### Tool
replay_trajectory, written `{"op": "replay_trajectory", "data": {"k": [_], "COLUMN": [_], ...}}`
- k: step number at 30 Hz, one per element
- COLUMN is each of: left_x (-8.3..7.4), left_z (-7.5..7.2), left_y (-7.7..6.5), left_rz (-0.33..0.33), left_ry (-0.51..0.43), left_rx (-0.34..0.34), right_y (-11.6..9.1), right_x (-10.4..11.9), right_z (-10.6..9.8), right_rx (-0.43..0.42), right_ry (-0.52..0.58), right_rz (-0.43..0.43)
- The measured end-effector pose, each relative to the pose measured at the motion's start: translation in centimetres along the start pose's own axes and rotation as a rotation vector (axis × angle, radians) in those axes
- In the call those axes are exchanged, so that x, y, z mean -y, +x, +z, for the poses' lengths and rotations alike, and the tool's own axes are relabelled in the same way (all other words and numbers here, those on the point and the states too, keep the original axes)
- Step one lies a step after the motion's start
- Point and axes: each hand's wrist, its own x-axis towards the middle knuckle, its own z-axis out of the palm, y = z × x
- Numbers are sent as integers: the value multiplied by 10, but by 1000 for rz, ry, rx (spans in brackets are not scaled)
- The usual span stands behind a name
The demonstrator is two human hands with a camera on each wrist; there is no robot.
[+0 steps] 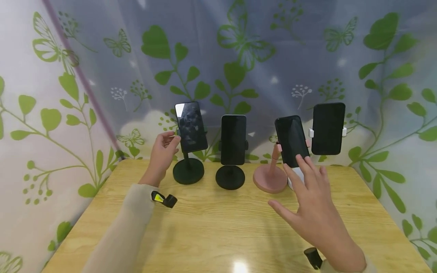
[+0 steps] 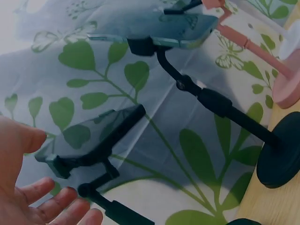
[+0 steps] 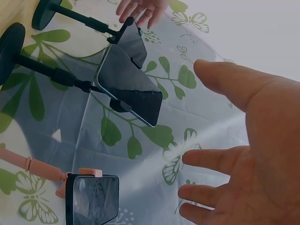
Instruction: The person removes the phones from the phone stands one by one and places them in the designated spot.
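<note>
In the head view my left hand (image 1: pixel 162 157) is at the left edge of a phone (image 1: pixel 192 129) with a lit patterned screen, held tilted in a dark green phone stand (image 1: pixel 188 172). In the left wrist view the fingers of that hand are spread loosely beside the phone's clamp, with nothing gripped. My right hand (image 1: pixel 315 208) has its fingers extended and apart, holding nothing. Its fingertips overlap the lower end of a dark-screened phone (image 1: pixel 291 136) on a pink phone stand (image 1: pixel 269 180). The right wrist view shows a gap between that hand and this phone (image 3: pixel 96 199).
Between them, another phone (image 1: pixel 233 140) sits in a black stand (image 1: pixel 230 178). At the far right a phone (image 1: pixel 328 129) is clamped by white grips (image 1: pixel 311 132); its white base (image 1: pixel 296 175) is mostly behind my right hand. The stands line the back of the wooden table (image 1: pixel 218 220), before a leaf-patterned curtain (image 1: pixel 201 45).
</note>
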Motion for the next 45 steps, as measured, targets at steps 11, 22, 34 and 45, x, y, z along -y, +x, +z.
{"op": "replay_trajectory", "data": {"k": [11,22,34,45], "left_x": [8,9,20,27], "left_z": [4,19,28,39], "left_y": [17,22,21,14], "left_rz": [-157,-87,10,89], "left_ry": [-165,-224,-199,-163], "left_rx": [87,148,63,-74], "right_y": [-2,-2,-2,-4], "right_x": [-5,-7,-5,-5], "right_z": [-3,-5,-5,-5], "right_rx": [36,30,129,195], "right_ry": [16,5,8,5], "right_rz": [68,70,119,156]}}
